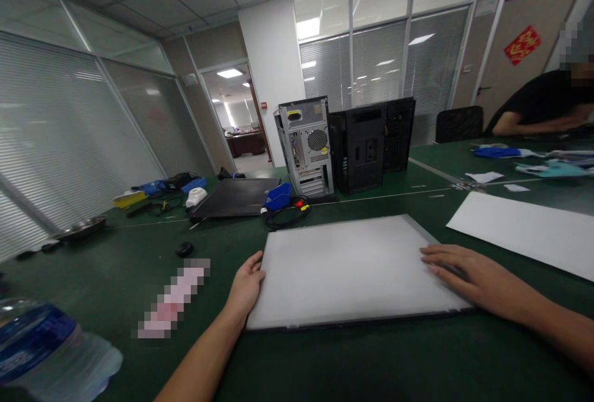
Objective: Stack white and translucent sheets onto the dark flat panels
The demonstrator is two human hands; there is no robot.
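Note:
A flat grey-white panel (346, 269) with a dark rim lies on the green table (116, 266) in front of me. My left hand (245, 284) rests against the panel's left edge, thumb on top, fingers curled at the side. My right hand (464, 272) lies flat on the panel's right part, fingers stretched out and pointing left. Neither hand lifts the panel.
Behind the panel stand a silver computer case (306, 145) and two black cases (366, 145), with a black panel (236, 196), a blue tool (277, 196) and cables. A white sheet (524, 229) lies right. A water bottle (46, 346) lies near left. A person sits far right.

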